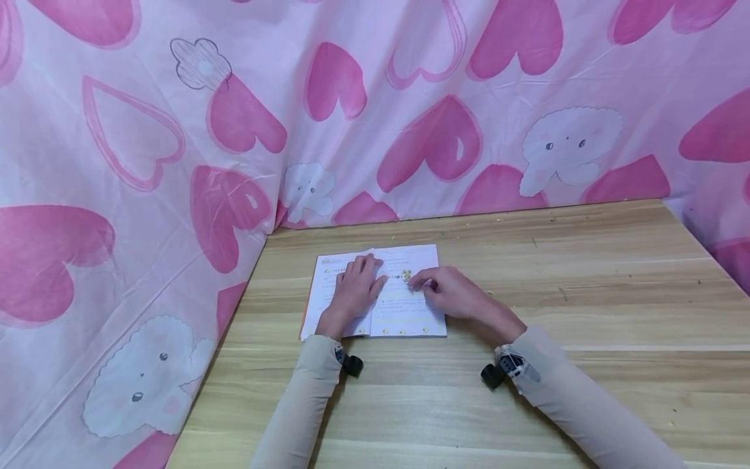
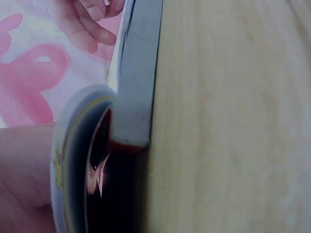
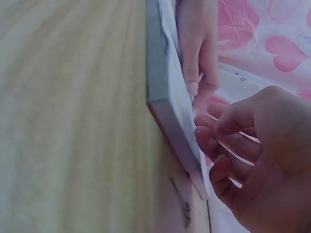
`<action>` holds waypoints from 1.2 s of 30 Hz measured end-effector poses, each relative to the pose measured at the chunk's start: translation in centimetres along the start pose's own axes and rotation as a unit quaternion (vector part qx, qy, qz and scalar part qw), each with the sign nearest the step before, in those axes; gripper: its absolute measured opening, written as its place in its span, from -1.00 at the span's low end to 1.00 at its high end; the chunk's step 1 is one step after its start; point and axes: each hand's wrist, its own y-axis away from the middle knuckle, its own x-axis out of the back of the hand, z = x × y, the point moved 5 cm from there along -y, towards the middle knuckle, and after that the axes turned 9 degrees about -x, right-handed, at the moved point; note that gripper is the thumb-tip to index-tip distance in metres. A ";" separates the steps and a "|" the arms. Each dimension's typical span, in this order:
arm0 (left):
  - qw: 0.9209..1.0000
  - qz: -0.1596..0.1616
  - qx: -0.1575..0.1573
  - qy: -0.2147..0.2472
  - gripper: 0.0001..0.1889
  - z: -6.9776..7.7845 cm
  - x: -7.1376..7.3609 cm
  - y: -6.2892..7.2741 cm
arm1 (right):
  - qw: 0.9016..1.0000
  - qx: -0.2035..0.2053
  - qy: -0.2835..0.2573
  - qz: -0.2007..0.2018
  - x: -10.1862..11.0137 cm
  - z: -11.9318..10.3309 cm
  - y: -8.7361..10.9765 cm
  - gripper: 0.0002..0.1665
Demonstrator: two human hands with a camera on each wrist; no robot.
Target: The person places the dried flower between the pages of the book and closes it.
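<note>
An open book (image 1: 410, 312) with printed text and small yellow pictures lies on the wooden table. My left hand (image 1: 353, 286) rests on it by the centre fold, its fingers spread over the left page. Over the right page is my right hand (image 1: 454, 293), fingertips close to a yellow picture. In the right wrist view, the right hand (image 3: 272, 150) has loosely bent fingers and nothing visible between them. The left wrist view shows the thick page block (image 2: 137, 73) edge-on and a page (image 2: 58, 160) curving up beside the left hand (image 2: 24, 179).
The wooden table (image 1: 586, 280) extends to the right of the book. Pink heart-patterned cloth (image 1: 410, 78) hangs along the back and left sides. Each sleeved wrist carries a small black camera, the left camera (image 1: 353, 366) and the right camera (image 1: 492, 376).
</note>
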 end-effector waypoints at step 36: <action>0.999 0.014 -0.012 0.027 -0.47 0.1 -0.2 0.4 | 0.977 -0.055 0.207 0.012 3.9 5.4 -1.7 -0.09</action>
